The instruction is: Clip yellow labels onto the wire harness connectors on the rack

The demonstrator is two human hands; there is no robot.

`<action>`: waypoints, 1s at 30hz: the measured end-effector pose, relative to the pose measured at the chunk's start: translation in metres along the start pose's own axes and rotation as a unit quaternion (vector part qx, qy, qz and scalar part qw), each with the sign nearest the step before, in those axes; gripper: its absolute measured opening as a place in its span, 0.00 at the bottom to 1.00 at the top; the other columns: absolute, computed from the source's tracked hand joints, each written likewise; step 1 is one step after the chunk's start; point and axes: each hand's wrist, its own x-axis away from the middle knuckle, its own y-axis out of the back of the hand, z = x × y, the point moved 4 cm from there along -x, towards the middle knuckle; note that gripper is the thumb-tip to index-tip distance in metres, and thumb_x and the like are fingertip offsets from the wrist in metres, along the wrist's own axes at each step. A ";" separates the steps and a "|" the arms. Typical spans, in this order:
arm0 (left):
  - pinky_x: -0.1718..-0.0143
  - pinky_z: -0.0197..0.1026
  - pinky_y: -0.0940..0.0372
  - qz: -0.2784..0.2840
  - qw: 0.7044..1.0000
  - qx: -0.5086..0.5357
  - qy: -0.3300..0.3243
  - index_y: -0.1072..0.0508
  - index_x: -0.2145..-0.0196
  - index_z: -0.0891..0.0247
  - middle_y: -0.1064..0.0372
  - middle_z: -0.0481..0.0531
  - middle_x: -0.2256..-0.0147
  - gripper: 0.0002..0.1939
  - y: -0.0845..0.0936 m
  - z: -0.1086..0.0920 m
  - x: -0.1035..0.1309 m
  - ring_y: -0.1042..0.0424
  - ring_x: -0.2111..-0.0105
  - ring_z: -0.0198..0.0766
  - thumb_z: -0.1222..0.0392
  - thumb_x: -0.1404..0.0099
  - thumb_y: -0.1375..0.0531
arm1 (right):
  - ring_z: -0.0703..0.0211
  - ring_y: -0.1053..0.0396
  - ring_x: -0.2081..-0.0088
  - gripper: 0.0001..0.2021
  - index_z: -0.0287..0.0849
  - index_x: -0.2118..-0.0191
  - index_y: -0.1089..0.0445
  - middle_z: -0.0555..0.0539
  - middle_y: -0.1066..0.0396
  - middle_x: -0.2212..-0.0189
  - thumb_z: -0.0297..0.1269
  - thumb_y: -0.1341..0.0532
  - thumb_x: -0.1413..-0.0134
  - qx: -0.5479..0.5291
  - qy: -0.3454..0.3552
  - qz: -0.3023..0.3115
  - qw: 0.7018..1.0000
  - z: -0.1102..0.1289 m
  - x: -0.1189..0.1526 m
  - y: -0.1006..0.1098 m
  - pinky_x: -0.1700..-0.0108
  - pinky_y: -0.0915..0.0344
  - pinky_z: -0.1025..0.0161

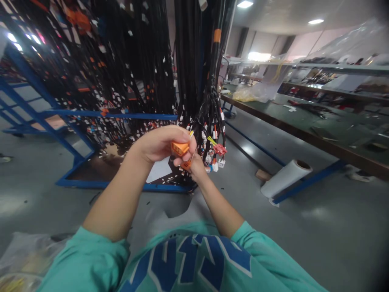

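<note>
Steadying the orange connector (180,149): left hand (165,138) pinched around it; right hand (198,169) at its four o'clock, grip unclear; keep its face uncovered.

Blocky orange connector (181,148), dark recesses in its face, tilted, second orange connector (186,165) just below

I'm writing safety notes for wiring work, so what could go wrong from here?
The orange connector in the left hand might slip, or its wires might be strained if pulled hard.
The red connectors hang close beside the right hand among many others, so they could snag or be mixed up.
The white roll by the bench could be a trip hazard if the person steps that way.
</note>
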 end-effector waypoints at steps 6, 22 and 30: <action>0.81 0.35 0.40 -0.056 0.998 -0.022 -0.017 0.27 0.83 0.68 0.32 0.54 0.82 0.06 0.014 0.016 0.001 0.36 0.83 0.34 0.63 0.55 0.42 | 0.72 0.64 0.88 0.18 0.40 0.77 0.46 0.60 0.58 0.90 0.39 0.56 0.36 -0.214 -0.204 0.076 0.952 0.021 0.022 -0.001 0.88 0.64 0.76; 0.81 0.35 0.33 -0.146 0.965 0.214 0.042 0.28 0.73 0.71 0.29 0.52 0.79 0.11 0.031 0.099 -0.008 0.31 0.82 0.34 0.69 0.59 0.36 | 0.68 0.75 0.87 0.21 0.45 0.66 0.41 0.60 0.67 0.90 0.29 0.69 0.37 -0.316 -0.230 0.204 0.898 0.044 0.039 0.008 0.88 0.71 0.76; 0.88 0.34 0.38 -0.103 0.951 0.291 0.020 0.28 0.73 0.68 0.34 0.50 0.84 0.05 0.009 0.120 -0.041 0.34 0.85 0.36 0.64 0.47 0.37 | 0.73 0.68 0.88 0.03 0.39 0.66 0.36 0.62 0.55 0.92 0.30 0.43 0.49 -0.162 -0.152 0.262 0.939 0.059 0.042 0.017 0.88 0.63 0.77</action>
